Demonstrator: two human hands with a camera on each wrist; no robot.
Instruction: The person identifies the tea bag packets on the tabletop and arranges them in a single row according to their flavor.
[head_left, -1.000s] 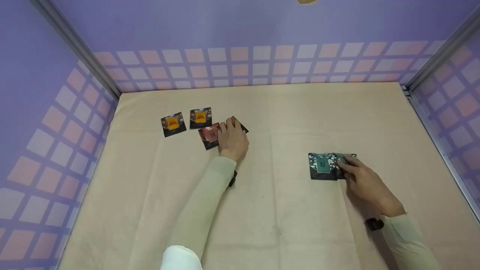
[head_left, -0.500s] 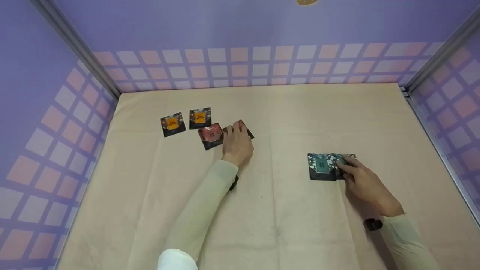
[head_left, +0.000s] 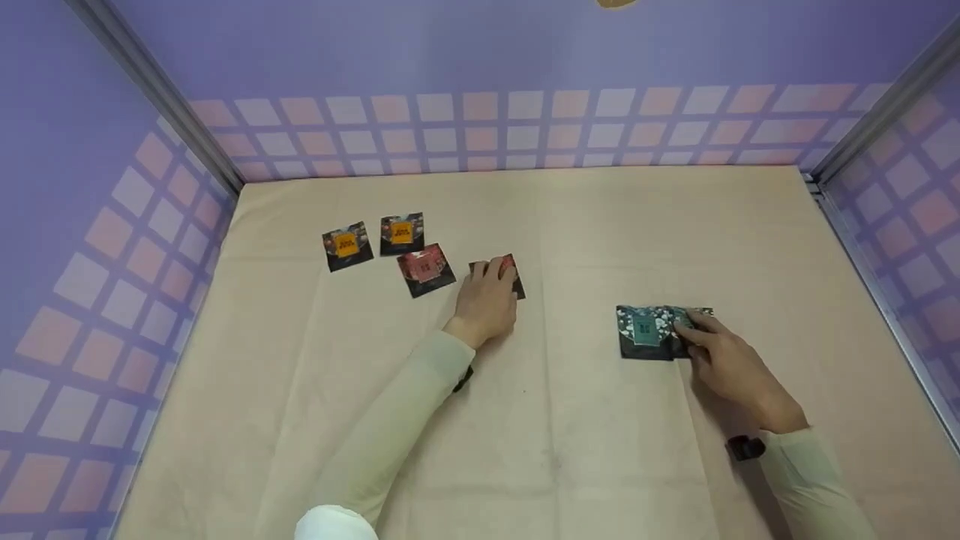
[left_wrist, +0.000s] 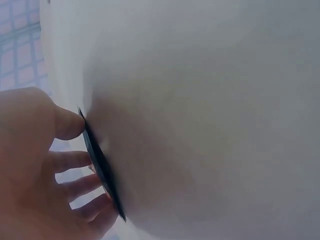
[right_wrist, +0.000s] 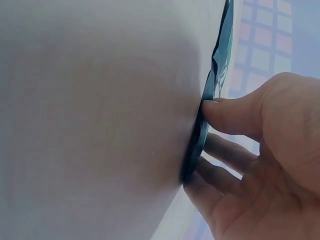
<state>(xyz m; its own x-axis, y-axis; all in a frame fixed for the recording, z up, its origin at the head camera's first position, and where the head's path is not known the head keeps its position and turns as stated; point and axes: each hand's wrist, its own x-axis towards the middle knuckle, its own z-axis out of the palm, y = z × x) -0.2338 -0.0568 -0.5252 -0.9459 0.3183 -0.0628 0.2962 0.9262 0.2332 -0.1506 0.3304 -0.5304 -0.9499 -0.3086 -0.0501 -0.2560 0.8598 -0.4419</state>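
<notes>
My left hand (head_left: pixel 486 304) grips a flat red-and-black sachet (head_left: pixel 519 286), its fingers covering most of the front. In the left wrist view the thumb is at one end of that sachet (left_wrist: pixel 102 167) and the fingers at the other. Over to the right, my right hand (head_left: pixel 733 369) holds a green-and-black sachet (head_left: pixel 679 349) by its edges, thumb and fingers spread along it in the right wrist view. A matching green sachet (head_left: pixel 645 331) lies against its left side. Another red sachet (head_left: pixel 426 270) lies flat, left of my left hand.
Two sachets with orange labels lie at the back left, one farther left (head_left: pixel 347 246) and one (head_left: pixel 402 234) behind the loose red one. A cream cloth (head_left: pixel 592 450) covers the table. Purple checked walls (head_left: pixel 525 127) stand at the back and sides.
My left hand has slid its red sachet to the right and slightly nearer, turning it and leaving a gap to the other red one. My right hand and the green sachets have stayed put.
</notes>
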